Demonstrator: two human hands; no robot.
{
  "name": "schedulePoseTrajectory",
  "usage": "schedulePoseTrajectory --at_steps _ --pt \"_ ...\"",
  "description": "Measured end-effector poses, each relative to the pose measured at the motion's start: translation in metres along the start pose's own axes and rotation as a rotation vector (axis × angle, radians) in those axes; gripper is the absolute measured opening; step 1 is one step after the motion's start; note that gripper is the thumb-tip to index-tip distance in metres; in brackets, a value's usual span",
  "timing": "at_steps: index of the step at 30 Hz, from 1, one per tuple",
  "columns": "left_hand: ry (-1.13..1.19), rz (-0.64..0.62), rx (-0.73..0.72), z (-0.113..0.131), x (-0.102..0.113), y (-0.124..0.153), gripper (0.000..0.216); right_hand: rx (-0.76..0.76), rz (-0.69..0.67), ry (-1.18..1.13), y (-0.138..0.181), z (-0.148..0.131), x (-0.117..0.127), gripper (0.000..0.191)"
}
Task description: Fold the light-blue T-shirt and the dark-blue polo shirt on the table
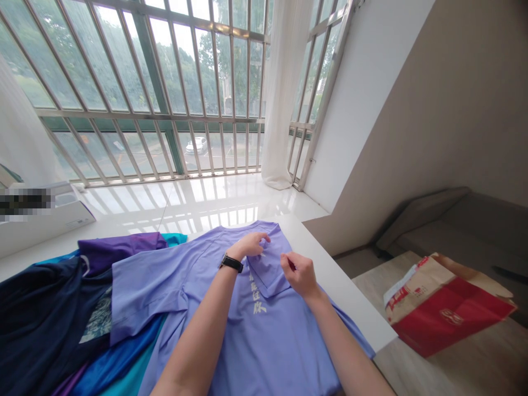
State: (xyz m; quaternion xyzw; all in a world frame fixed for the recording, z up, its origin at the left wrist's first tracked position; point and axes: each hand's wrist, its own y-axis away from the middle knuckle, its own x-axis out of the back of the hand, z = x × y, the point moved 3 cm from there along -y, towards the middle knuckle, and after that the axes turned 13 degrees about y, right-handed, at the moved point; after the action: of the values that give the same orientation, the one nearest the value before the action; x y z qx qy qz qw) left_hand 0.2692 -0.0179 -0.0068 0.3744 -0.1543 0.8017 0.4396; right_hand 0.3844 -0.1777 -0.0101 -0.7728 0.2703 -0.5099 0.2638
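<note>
A lavender T-shirt [214,308] lies spread on the white ledge, with white lettering [259,308] down its middle. One sleeve [268,275] is folded inward over the body, partly covering the lettering. My left hand [251,245], with a black-strapped watch [231,263] on the wrist, rests on the shirt by the folded sleeve, its fingers bent and slightly apart. Just right of the sleeve, my right hand [300,272] has its fingers curled closed near the shirt's edge. Whether cloth is pinched inside them is hidden.
Left of the shirt lie dark navy [37,308], purple [124,250] and blue [124,357] garments. A white box [70,212] stands at the far left. Behind are a barred window [185,82] and curtain [282,93]. A red-and-brown paper bag [449,308] sits lower right, beyond the ledge's edge.
</note>
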Motion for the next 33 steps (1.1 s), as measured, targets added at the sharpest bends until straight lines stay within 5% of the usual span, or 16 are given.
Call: schedulePoseTrajectory --at_steps 9,20,33 --pt "0.037 -0.004 -0.047 0.006 0.002 -0.004 0.039 0.003 0.004 0.006 0.0 -0.001 0.001 0.04" --pt "0.009 0.132 -0.056 0.001 -0.008 -0.011 0.029 0.0 -0.014 -0.002 -0.001 0.0 0.001 0.04" --pt "0.062 0.413 -0.255 -0.001 -0.042 -0.025 0.055 0.001 -0.026 -0.011 0.0 0.002 -0.001 0.037"
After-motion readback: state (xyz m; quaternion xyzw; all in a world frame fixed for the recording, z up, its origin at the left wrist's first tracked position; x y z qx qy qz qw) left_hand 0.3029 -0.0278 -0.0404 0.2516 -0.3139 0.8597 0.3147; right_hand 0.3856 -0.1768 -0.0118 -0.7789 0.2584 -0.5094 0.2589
